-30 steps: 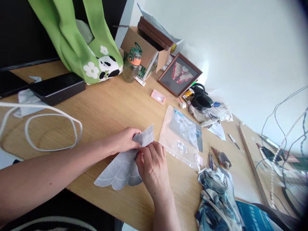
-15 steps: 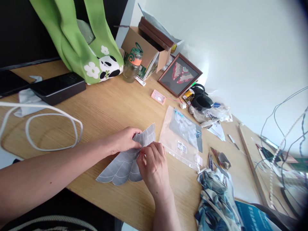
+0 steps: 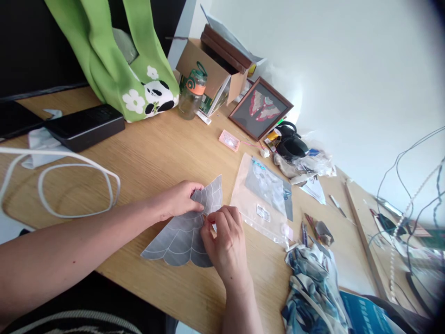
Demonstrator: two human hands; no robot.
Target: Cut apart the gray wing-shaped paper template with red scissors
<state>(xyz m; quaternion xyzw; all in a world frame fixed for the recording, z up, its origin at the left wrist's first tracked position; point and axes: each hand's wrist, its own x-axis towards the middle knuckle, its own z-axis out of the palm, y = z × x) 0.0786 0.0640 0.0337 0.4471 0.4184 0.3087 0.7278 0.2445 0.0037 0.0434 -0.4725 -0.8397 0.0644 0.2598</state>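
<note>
A grey fabric piece [image 3: 177, 239] with pale scalloped lines and a wavy lower edge is held just above the wooden desk [image 3: 156, 153]. My left hand [image 3: 186, 197] grips its upper left edge between thumb and fingers. To the right, my right hand [image 3: 224, 236] is pinched close to the middle of the fabric, its thumb and forefinger together. Whatever lies between those fingertips is too small to make out. Beyond my right hand lies a clear plastic bag [image 3: 257, 197] with grey patterned material inside.
A white cable [image 3: 74, 165] loops by my left forearm. Behind stand a green panda bag [image 3: 142, 88], a bottle [image 3: 191, 95], a cardboard box [image 3: 201, 62] and a framed butterfly [image 3: 260, 107]. A small pink tray [image 3: 229, 140] and blue crumpled cloth [image 3: 311, 287] lie to the right.
My right hand has moved slightly right and down, away from my left. The fabric lies more spread, with more of its middle and lower edge showing.
</note>
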